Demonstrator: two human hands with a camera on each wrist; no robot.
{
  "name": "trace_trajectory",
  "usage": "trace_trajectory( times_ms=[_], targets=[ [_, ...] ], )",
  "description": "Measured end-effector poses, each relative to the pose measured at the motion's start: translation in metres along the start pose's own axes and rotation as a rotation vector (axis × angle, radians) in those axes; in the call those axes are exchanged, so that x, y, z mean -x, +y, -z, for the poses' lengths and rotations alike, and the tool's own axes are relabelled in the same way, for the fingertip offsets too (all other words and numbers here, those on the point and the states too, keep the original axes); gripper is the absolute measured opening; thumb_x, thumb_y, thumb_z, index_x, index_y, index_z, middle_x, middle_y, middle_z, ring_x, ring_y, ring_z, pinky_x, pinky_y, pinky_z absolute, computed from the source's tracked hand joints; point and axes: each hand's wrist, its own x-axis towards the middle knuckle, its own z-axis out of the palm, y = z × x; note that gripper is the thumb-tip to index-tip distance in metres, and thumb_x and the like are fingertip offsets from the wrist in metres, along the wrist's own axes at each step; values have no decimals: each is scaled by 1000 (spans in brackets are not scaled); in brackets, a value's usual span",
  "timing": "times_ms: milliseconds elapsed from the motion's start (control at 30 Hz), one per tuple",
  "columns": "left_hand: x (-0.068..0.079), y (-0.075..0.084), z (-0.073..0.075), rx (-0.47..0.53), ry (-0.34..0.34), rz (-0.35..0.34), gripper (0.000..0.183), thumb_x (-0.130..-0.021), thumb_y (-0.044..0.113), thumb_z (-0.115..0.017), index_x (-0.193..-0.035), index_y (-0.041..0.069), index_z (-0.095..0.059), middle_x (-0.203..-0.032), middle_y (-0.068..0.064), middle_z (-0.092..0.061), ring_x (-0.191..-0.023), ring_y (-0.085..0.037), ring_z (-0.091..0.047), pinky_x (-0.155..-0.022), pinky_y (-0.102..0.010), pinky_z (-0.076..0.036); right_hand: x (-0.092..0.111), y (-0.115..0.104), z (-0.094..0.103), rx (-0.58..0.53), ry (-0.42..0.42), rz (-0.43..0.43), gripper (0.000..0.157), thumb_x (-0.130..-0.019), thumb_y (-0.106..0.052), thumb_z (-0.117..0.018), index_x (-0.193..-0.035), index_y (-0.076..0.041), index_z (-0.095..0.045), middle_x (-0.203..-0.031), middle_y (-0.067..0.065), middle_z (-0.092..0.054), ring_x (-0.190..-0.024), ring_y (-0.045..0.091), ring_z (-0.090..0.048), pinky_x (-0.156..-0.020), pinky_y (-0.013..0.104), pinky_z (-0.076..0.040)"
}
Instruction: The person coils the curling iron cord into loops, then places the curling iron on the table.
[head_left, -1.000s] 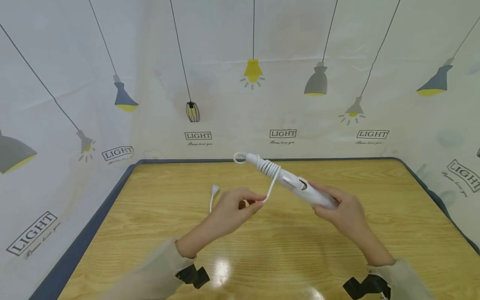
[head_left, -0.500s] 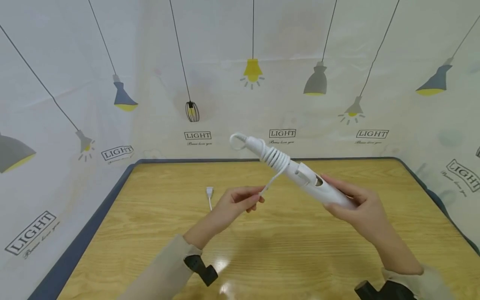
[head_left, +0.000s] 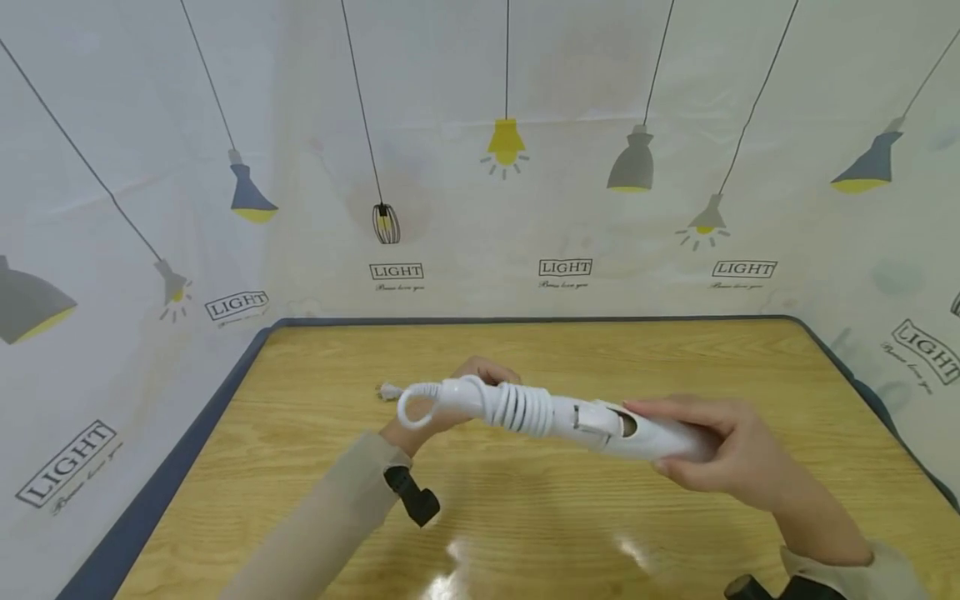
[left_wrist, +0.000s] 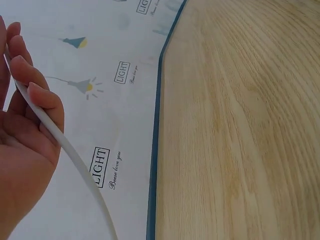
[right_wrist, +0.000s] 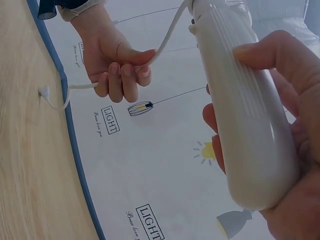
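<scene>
A white tubular electric appliance (head_left: 592, 423), with a slotted opening along its body, lies nearly level in the head view. My right hand (head_left: 750, 450) grips its thick, rounded right end; in the right wrist view the thumb presses on the ribbed side. White power cord (head_left: 525, 410) is wound in several turns round the narrower left part, and a small loop leaves that tip. Partly hidden behind the appliance, my left hand (head_left: 483, 368) holds the cord. Its fingers curl round the cord (left_wrist: 80, 162) in the left wrist view. The plug (head_left: 388, 392) shows left of the tip.
Below both hands spreads a wood-grain table (head_left: 570, 533) with a dark blue edge. A pale wall covering (head_left: 465, 208) printed with lamps surrounds its back and sides. Each wrist wears a black camera mount (head_left: 412, 496).
The appliance has risen, then dropped and turned from slanted to nearly level. My left hand, earlier in front with the cord pulled out, has gone behind it. The plug has shifted left.
</scene>
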Motion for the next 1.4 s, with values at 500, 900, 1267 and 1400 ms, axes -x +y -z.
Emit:
trace_trajectory(
  times_ms=[500,900,1267,1400],
  targets=[
    [-15,13,20,-196,-300,261,12,-88,1,-59,-94,-7,-66,-87,-7,-65,-74,-12,-58,-70,-31,-49,12,2,5,24,-197,-89,60,-69,19,-64,-124,-3,-57,-110,7,-62,-72,15,-54,-52,28,-47],
    [-24,31,34,-343,-356,329,5,-82,5,-69,-80,1,-68,-75,-2,-64,-62,-7,-50,-59,-22,-44,10,0,2,124,-278,-234,55,-70,8,-69,-120,-14,-63,-108,4,-64,-70,11,-52,-53,26,-47],
    [-27,43,42,-538,-333,321,11,-80,17,-72,-77,8,-69,-69,3,-61,-56,-6,-43,-53,-20,-38,12,13,6,44,-337,-258,54,-73,7,-66,-123,-13,-60,-110,6,-63,-73,13,-56,-55,30,-49],
    [-29,54,37,-748,-232,278,20,-73,33,-77,-69,16,-67,-61,7,-57,-51,-6,-40,-49,-21,-36,12,20,6,62,-360,-291,54,-75,4,-66,-124,-15,-60,-109,5,-64,-72,10,-56,-54,30,-49]
  ],
)
